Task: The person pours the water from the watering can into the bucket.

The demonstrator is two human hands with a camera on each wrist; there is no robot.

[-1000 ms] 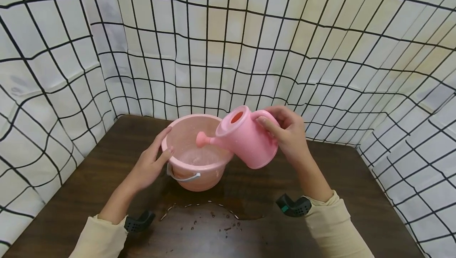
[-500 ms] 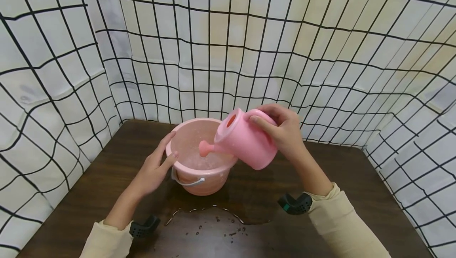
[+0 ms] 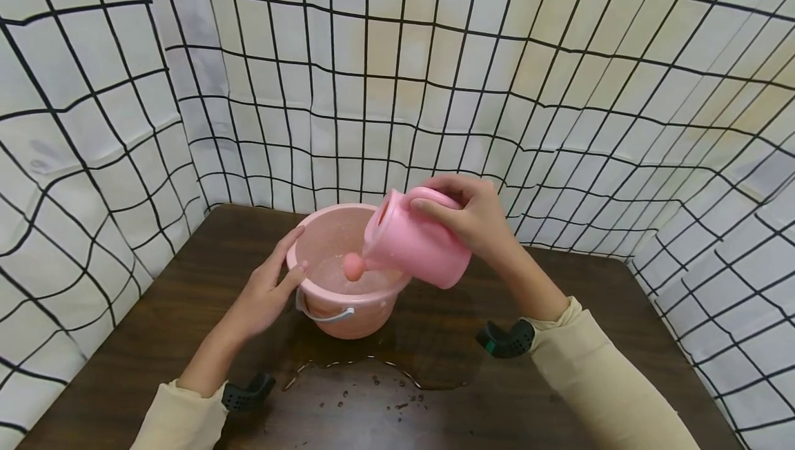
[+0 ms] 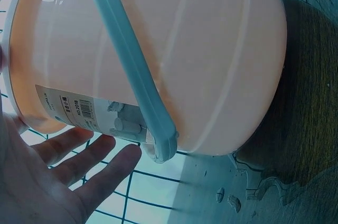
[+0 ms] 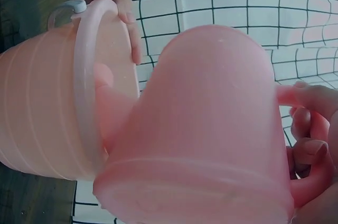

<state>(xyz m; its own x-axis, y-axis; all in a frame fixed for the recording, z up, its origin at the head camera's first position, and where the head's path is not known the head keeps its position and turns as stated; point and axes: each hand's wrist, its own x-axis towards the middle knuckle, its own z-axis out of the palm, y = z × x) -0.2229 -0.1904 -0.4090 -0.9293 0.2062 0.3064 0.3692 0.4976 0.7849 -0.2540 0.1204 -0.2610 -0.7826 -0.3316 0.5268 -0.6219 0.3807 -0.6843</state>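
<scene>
A light pink bucket (image 3: 350, 315) with a pale handle (image 4: 124, 49) stands upright on the dark table. My left hand (image 3: 263, 291) holds its left rim, the thumb over the edge and the other fingers along the outer wall. In the left wrist view, those fingers (image 4: 105, 171) spread beside the label (image 4: 90, 113). My right hand (image 3: 468, 215) grips the loop handle of a pink watering can (image 3: 416, 246). The can leans left over the bucket, with its sprinkler head (image 3: 354, 267) inside the rim. Shallow water shows at the bucket's bottom (image 3: 338, 276).
A puddle (image 3: 373, 362) lies on the brown table (image 3: 546, 381) in front of the bucket, with several drops nearer me. White cloth walls with black grid lines (image 3: 385, 91) close in the back and both sides.
The watering can has tipped further left and its sprinkler head has dropped lower in the bucket. My right hand has moved left with it. The left hand stays on the rim.
</scene>
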